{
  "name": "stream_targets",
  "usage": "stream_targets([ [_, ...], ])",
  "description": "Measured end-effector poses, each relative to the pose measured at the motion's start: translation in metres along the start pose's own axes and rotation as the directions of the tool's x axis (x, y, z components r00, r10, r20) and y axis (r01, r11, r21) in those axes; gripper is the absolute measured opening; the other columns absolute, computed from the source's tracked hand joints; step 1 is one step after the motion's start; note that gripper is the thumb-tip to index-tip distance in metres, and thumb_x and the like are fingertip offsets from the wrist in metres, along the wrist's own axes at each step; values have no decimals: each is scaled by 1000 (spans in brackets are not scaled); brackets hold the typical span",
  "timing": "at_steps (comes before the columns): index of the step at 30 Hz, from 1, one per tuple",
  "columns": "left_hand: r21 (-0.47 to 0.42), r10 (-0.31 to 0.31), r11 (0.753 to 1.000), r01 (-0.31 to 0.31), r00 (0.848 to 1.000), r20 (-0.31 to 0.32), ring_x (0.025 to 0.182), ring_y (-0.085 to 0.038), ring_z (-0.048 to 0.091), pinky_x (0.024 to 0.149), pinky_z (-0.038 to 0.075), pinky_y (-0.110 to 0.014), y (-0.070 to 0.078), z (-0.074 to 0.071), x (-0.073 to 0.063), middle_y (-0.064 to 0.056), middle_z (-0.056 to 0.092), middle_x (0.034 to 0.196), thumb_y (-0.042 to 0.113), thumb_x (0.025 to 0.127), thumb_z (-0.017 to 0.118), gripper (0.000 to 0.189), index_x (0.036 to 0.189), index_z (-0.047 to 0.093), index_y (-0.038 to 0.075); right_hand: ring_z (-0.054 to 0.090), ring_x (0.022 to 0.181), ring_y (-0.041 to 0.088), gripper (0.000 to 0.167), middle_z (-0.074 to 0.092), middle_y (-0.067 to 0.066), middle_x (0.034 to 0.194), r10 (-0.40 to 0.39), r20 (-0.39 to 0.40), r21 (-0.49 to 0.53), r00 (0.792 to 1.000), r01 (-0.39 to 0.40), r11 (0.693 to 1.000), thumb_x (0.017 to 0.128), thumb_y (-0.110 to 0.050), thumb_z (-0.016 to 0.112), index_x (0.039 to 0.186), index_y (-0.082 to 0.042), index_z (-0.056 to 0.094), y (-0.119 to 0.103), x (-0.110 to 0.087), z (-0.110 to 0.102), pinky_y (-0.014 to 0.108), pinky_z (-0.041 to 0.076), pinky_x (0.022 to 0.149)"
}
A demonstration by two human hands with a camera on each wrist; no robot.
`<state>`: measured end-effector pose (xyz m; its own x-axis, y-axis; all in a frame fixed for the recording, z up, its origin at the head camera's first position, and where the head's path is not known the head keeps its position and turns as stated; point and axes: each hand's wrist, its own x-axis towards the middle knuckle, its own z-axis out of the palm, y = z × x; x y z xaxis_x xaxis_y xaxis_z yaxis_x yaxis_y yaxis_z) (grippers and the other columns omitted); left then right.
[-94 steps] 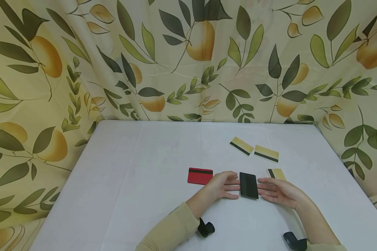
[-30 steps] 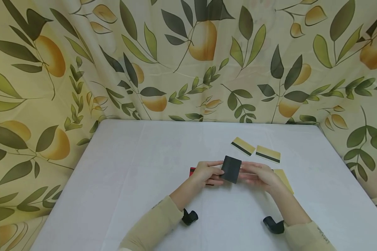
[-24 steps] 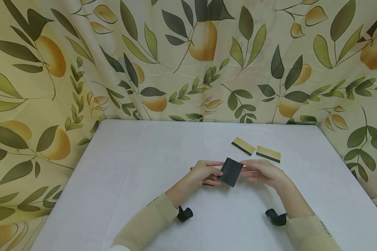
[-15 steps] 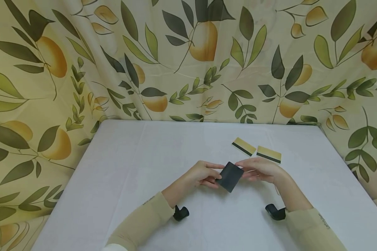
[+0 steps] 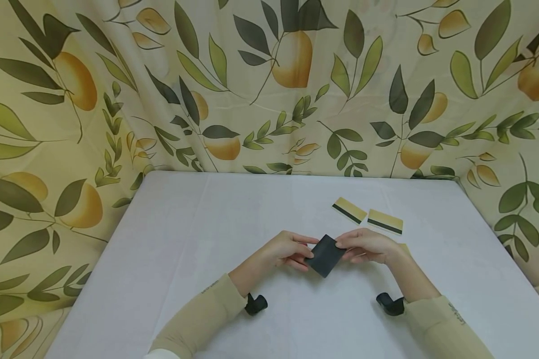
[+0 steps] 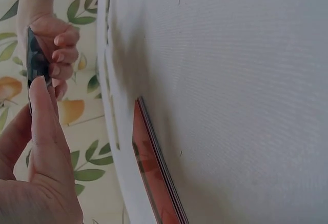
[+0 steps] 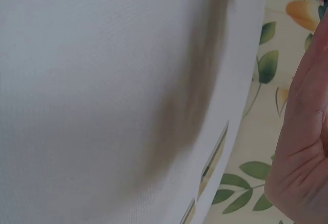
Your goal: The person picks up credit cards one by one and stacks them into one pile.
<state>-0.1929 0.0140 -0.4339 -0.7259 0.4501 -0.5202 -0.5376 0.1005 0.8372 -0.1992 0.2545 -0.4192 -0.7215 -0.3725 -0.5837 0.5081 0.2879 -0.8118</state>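
Both hands hold one black card (image 5: pixel 327 258) in the air above the table, tilted with a corner toward the person. My left hand (image 5: pixel 286 249) pinches its left edge, thumb on top. At the upper right edge, my right hand (image 5: pixel 372 244) grips it with thumb and fingers. The left wrist view has the card (image 6: pixel 36 60) nearly edge-on between the hands. A stack of cards with a red one on top (image 6: pixel 154 170) lies on the table there; in the head view the left hand and arm hide it.
Two yellow cards with dark stripes, a left one (image 5: pixel 349 210) and a right one (image 5: pixel 385 221), lie beyond the right hand. A third yellow card (image 5: pixel 404 248) peeks out behind the right wrist. White cloth covers the table (image 5: pixel 233 209); a patterned curtain (image 5: pixel 269 124) hangs behind.
The black card, upright between the two hands earlier, has moved left and turned diagonally. Its right edge is now under the right thumb. The red card has gone out of sight behind the left hand.
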Motion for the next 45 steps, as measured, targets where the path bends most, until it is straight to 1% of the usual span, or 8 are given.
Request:
stream_targets([
  [6, -15, -7, 1000, 7, 1000, -22, 52, -16, 62, 58, 56, -35, -1, -2, 1, -13, 67, 81, -2, 76, 67, 35, 109, 69, 12, 64, 61, 7, 19, 67, 1, 72, 6, -29, 13, 1000, -6, 1000, 85, -16, 64, 102, -8, 67, -2, 0, 3, 18, 52, 54],
  [11, -126, 12, 992, -25, 995, -103, 64, -17, 66, 65, 56, -35, -1, -5, 1, -9, 68, 93, 11, 80, 68, 37, 117, 63, 11, 64, 63, 8, 7, 68, 1, 74, -2, -114, 113, 993, 15, 993, 86, -15, 63, 91, -15, 68, -2, 0, 4, 20, 53, 57],
  [15, -232, 73, 967, -110, 984, -163, 81, -25, 68, 71, 56, -37, -4, -7, -2, -11, 67, 103, 14, 83, 64, 40, 121, 59, 6, 66, 64, 9, 12, 69, 2, 74, -13, -147, 290, 989, 56, 955, 87, -11, 61, 83, -19, 68, -2, -1, 8, 19, 53, 57],
  [19, -299, 99, 941, -157, 975, -199, 90, -30, 66, 73, 55, -38, -7, -6, -5, -13, 67, 100, 15, 83, 63, 37, 118, 60, 5, 67, 66, 10, 15, 69, 1, 73, -25, -180, 419, 983, 100, 902, 89, -10, 59, 81, -19, 67, -2, -1, 16, 19, 53, 57],
  [24, -337, 100, 923, -186, 962, -255, 88, -29, 66, 71, 55, -37, -10, -4, -7, -12, 68, 98, 16, 80, 67, 40, 117, 60, 4, 68, 69, 10, 8, 68, 0, 74, -2, -253, 465, 967, 124, 876, 87, -13, 62, 82, -19, 65, -3, 0, 29, 20, 54, 61],
  [30, -325, 132, 916, -237, 941, -313, 80, -25, 68, 69, 56, -36, -16, -6, -7, -14, 67, 100, 12, 81, 66, 40, 120, 58, 4, 68, 71, 10, 9, 67, -2, 77, 5, -261, 507, 965, 133, 851, 89, -14, 59, 83, -19, 63, -1, 5, 45, 21, 54, 63],
  [40, -291, 131, 924, -250, 918, -373, 73, -23, 69, 67, 56, -34, -22, -19, -11, -14, 68, 96, 6, 84, 63, 36, 119, 59, 2, 68, 72, 10, 3, 69, 0, 79, 14, -245, 517, 969, 118, 848, 89, -16, 59, 91, -14, 62, 3, 8, 67, 20, 54, 62],
  [45, -268, 130, 933, -241, 919, -373, 68, -21, 68, 64, 56, -33, -25, -25, -14, -16, 67, 94, 2, 84, 61, 36, 120, 58, -2, 67, 68, 10, 10, 69, 0, 77, 38, -274, 454, 961, 95, 886, 88, -15, 61, 97, -12, 62, 6, 11, 74, 18, 52, 56],
])
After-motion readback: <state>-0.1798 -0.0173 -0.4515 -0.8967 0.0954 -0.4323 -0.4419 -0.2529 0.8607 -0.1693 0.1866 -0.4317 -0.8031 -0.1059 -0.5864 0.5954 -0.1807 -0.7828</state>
